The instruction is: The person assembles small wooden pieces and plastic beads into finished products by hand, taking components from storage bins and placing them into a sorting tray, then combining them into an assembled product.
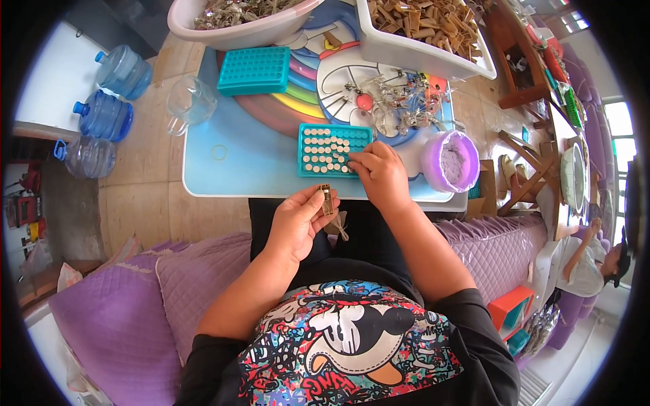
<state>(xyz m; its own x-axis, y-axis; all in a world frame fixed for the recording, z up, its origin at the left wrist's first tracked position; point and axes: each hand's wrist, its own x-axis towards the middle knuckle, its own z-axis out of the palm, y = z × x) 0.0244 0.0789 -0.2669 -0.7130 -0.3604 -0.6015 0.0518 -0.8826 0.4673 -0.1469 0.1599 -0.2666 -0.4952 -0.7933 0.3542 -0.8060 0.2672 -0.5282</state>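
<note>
My left hand (296,220) is closed around a small gold-coloured rectangular part (327,199), held upright between thumb and fingers just off the table's near edge. Pale thin strands (342,227) hang below that hand. My right hand (380,172) has its fingertips pinched together over the right side of a teal tray (300,150). Whatever lies between those fingertips is hidden. Rows of small round whitish discs (317,141) sit in the tray's pockets, and several pockets at its upper right hold none. Some discs at the middle and lower right sit out of line.
A purple tub of grey-white material (433,162) stands right of the tray. Tangled wired parts (399,101) lie behind it. Farther back are a second teal tray (254,70), a pink basin (196,30) and a white bin of brown pieces (369,44). A clear jug (191,101) stands left.
</note>
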